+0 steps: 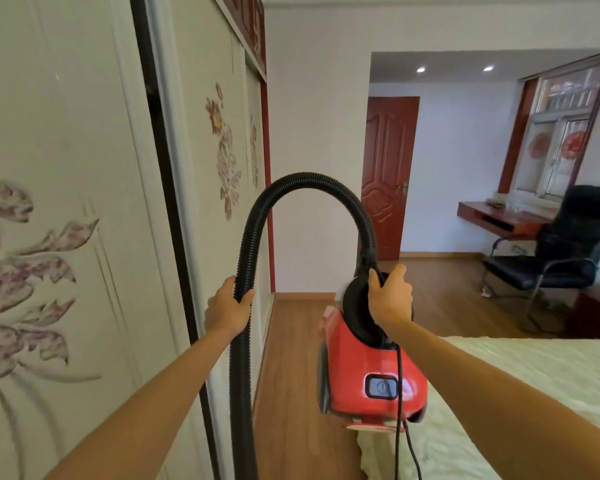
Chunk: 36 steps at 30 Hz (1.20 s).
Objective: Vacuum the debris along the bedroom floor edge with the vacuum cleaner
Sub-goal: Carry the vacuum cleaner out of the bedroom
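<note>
left hand (227,306) grips black hose (302,181) | right hand (390,296) wraps the handle (355,306), red vacuum cleaner (371,368) held aloft — between wardrobe (84,202) and bed (534,375) | button (381,386) label too blurred to read

Left side of the frame: tall sliding wardrobe doors (66,202), cream, printed with mauve flowers, a dark strip (161,168) running down between two panels. Centre right, far back: a closed red panelled door (387,174). Above it, two lit ceiling spotlights (421,69). Upper right: a red-framed window (558,133). Just below, a red wall-mounted counter (499,218), and right beside it a black office chair (561,251). Lower right corner: a bed (534,393) under a pale green cover.
</note>
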Tool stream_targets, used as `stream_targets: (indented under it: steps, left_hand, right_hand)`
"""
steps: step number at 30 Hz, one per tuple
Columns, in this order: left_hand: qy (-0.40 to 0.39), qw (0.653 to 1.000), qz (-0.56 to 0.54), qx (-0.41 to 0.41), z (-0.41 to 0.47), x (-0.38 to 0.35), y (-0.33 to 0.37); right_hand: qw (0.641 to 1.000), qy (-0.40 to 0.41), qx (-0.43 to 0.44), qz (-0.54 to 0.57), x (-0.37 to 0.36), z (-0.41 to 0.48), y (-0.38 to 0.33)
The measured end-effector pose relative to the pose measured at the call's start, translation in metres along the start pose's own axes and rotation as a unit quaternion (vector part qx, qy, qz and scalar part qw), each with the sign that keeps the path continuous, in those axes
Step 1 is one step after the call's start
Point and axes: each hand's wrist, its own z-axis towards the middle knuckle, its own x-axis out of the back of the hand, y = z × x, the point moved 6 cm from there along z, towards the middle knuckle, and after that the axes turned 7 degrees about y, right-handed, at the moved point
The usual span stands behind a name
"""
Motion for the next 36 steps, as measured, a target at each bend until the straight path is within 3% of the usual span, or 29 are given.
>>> stream_targets:
  steps: [17,36]
  left_hand:
    - [-0.019,1.000,0.019,0.007,0.187,-0.196,0.016]
    - [-0.018,0.999,0.026,0.023,0.343,-0.330,0.004]
  right_hand:
    - [1.000,-0.003,-0.008,-0.010,-0.150,0.229,0.063]
    - [0.999,-0.027,0.003,-0.035,-0.279,0.402,0.083]
